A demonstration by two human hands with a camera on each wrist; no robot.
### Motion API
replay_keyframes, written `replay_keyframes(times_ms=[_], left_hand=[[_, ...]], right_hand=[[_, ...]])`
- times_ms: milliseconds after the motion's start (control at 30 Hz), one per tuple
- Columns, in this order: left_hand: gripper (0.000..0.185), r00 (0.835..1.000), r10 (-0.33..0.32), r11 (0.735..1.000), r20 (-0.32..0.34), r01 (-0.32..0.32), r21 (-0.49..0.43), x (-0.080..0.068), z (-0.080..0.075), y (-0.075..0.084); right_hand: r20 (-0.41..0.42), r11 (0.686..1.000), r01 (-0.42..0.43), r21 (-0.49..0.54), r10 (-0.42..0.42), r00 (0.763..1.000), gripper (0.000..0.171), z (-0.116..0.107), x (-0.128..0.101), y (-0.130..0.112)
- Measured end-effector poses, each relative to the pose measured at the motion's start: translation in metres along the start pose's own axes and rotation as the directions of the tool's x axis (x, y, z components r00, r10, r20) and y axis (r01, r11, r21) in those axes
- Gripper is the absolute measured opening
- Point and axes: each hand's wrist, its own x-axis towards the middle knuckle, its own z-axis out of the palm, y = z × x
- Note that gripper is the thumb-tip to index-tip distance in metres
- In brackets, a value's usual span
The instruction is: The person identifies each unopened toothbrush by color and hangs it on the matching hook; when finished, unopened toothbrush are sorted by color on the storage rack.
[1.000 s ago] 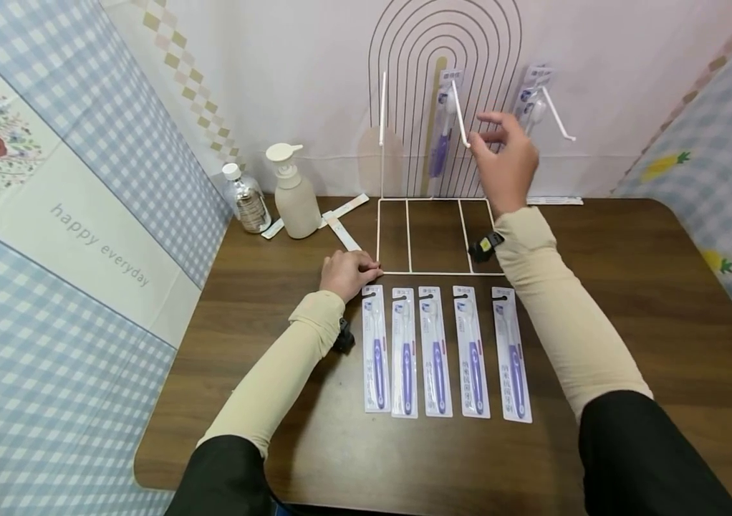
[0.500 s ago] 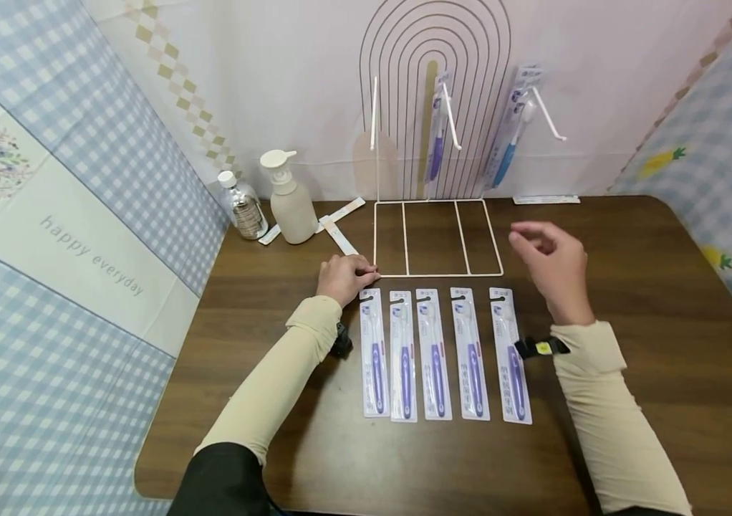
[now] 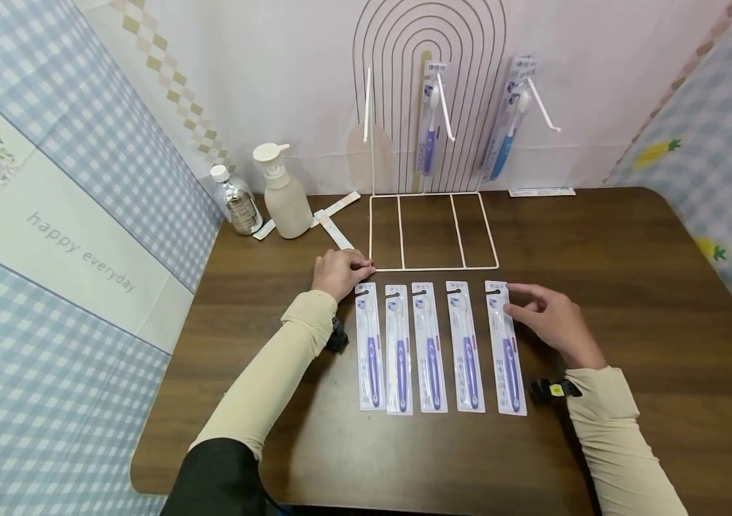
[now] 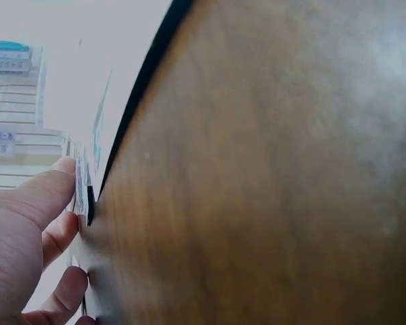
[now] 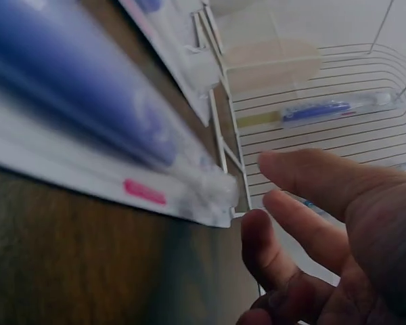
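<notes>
Got a brown wood-grain table (image 3: 682, 301) with rounded corners, kinda shiny near the front. Backed by a pale pinkish cloth (image 3: 282, 79) with nested line arches (image 3: 393, 86). Boxed in by checked blue drapes (image 3: 82, 100), lettered "happy everyday" on the left, dotted with yellow fruit (image 3: 655, 153) on the right.

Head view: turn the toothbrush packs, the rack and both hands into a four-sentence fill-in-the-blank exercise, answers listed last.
1. The row of toothbrush packs on the table numbers ____.
2. The pack hanging at the right-hand hook has a brush with a ____ handle.
3. The left hand is at the near ____ corner of the white rack.
4. The right hand is nearest the pack at the row's ____ end.

Missing words: five; blue; left; right.
</notes>
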Motion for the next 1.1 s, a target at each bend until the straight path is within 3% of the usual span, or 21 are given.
replay_keyframes(times_ms=[200, 333, 567, 733, 800, 867, 1000, 1100], left_hand=[[0.018, 1.0, -0.015, 1.0, 0.012, 0.015, 0.0, 0.002, -0.003, 0.001], [0.018, 1.0, -0.02, 1.0, 0.019, 0.02, 0.0, 0.003, -0.004, 0.003], [0.018, 1.0, -0.018, 1.0, 0.019, 0.018, -0.001, 0.004, -0.005, 0.005], [0.018, 1.0, -0.017, 1.0, 0.02, 0.017, 0.001, 0.003, -0.006, 0.007], [0.018, 1.0, -0.02, 1.0, 0.022, 0.02, 0.004, 0.002, -0.007, 0.008], [0.019, 0.999, -0.021, 1.0, 0.024, 0.021, 0.004, 0.001, -0.007, 0.007], [0.018, 0.999, -0.029, 1.0, 0.031, 0.029, -0.009, 0.001, -0.006, 0.005], [0.018, 0.999, -0.035, 0.999, 0.036, 0.036, -0.016, 0.0, -0.003, 0.002]], right_hand=[[0.062, 0.993, 0.026, -0.118, -0.019, 0.998, 0.059, 0.004, 0.004, 0.002], [0.059, 0.987, 0.043, -0.154, -0.035, 0.998, 0.056, 0.006, 0.006, 0.003], [-0.035, 0.984, 0.081, -0.159, -0.087, 0.996, 0.049, 0.006, 0.006, 0.002], [-0.146, 0.985, 0.134, -0.11, -0.149, 0.978, 0.046, -0.004, 0.002, -0.021], [-0.216, 0.978, 0.177, -0.111, -0.198, 0.956, 0.043, -0.01, 0.001, -0.038], [-0.294, 0.962, 0.243, -0.125, -0.27, 0.917, 0.041, -0.017, 0.001, -0.057], [-0.435, 0.901, 0.392, -0.186, -0.434, 0.789, 0.041, -0.028, 0.003, -0.099], [-0.504, 0.857, 0.471, -0.207, -0.506, 0.7, 0.042, -0.033, 0.005, -0.131]])
